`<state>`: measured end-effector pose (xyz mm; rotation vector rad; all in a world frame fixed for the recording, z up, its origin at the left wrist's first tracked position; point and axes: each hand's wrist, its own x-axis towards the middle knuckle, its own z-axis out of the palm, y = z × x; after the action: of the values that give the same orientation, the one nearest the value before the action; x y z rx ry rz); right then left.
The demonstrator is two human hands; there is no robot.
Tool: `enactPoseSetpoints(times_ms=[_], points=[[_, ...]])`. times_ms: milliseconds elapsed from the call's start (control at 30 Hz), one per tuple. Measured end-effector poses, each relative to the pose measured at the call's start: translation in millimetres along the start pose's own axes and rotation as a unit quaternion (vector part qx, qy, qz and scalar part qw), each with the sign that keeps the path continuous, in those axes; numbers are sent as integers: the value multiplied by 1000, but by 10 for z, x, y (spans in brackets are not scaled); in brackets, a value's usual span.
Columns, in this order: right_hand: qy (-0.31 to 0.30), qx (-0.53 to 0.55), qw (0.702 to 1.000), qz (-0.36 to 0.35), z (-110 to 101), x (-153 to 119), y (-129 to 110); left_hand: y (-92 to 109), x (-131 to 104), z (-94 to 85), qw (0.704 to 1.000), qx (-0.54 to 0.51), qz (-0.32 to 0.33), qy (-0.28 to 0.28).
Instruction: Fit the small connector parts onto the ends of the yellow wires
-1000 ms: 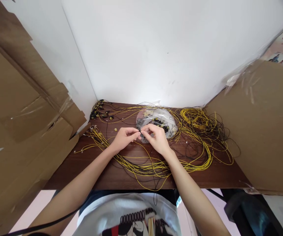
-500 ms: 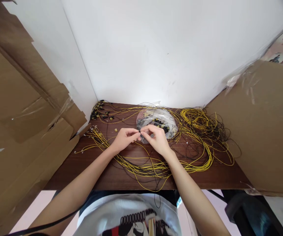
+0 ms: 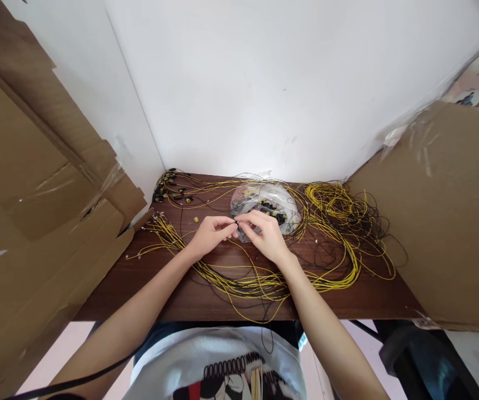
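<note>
Dangling thin black wire loop [image 3: 262,336] shifts rightward; left hand [image 3: 207,236] and right hand [image 3: 268,236] pinch 1 tiny black piece [image 3: 236,223] (mostly hidden), likely fitting it; next wants care.

- The bare, tapering left forearm [image 3: 143,311] slants up and inward from lower left.
- The bare, tapering right forearm [image 3: 327,316] slants up and inward from lower right.
- The bare left hand's grip [image 3: 211,234] forms a thumb-and-forefinger pinch, pointing right.
- The bare right hand's grip [image 3: 265,234] pinches likewise, pointing left.
- Their fingertips nearly meet between the wrists.
</note>
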<state>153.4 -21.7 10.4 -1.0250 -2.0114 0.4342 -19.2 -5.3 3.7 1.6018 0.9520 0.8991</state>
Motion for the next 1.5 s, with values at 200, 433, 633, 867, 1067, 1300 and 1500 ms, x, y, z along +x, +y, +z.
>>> enactPoseSetpoints(times_ms=[200,433,633,867,1067,1300,1500], points=[[-7,-1,1000,1,-20,0,20,-22,5,-6,1000,4,1,-6],[2,-15,1000,3,-20,-10,62,-35,10,1,1000,-1,-7,-4],[4,-23,1000,0,-21,-7,62,-22,11,7,1000,-2,-11,-11],[1,-18,1000,-4,7,-18,54,-35,12,1,1000,14,1,-22],[-6,-11,1000,-1,14,-13,84,-68,13,-11,998,53,11,-38],[-16,0,1000,2,19,-10,104,-103,17,-14,996,77,22,-38],[-10,4,1000,5,29,1,96,-98,20,-7,996,79,12,-32]])
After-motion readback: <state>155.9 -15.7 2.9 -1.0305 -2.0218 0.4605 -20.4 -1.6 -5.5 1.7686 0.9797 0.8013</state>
